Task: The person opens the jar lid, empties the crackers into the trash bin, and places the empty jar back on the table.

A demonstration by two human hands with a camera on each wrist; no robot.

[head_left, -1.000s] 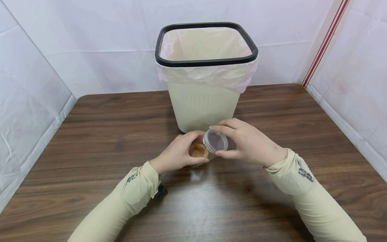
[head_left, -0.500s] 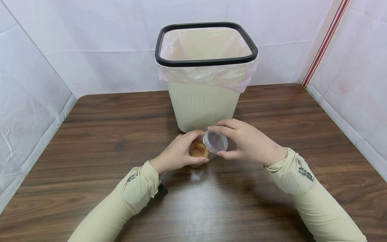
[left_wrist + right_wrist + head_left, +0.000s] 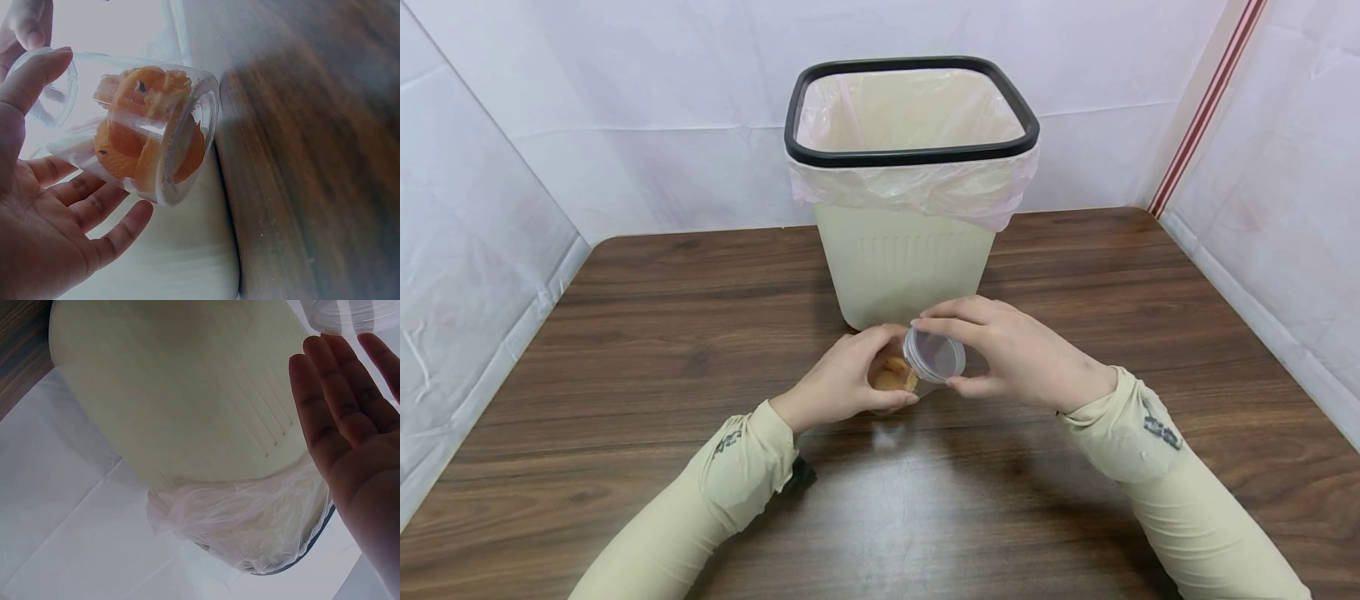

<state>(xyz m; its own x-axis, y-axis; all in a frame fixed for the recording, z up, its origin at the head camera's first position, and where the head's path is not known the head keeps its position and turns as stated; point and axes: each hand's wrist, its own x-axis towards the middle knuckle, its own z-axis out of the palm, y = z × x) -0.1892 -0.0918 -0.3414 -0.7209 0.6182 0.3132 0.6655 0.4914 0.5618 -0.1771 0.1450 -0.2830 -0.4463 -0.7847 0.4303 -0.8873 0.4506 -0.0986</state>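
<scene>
My left hand (image 3: 838, 377) grips a clear plastic jar (image 3: 891, 398), with the thumb on the near side and the fingers around the far side. Orange pieces that look like citrus peel (image 3: 128, 134) lie inside, toward the jar's base. The jar leans to the right, its base close over the table in the left wrist view. At the upper end sits a round clear lid (image 3: 938, 354). My right hand (image 3: 1026, 354) holds this lid between the thumb at its lower edge and the fingers at its upper edge. In the right wrist view the fingertips (image 3: 331, 344) meet the rim.
Behind the hands stands a cream trash bin (image 3: 902, 258) with a black rim (image 3: 913, 158) and a pale pink liner bag (image 3: 925, 187). A small dark object (image 3: 802, 475) shows beside the left sleeve. White sheeting (image 3: 662, 108) encloses the brown wooden table (image 3: 700, 325).
The right thumb has shifted slightly right along the lid's edge, while the right fingers have moved slightly left. The left hand and jar hold nearly the same place.
</scene>
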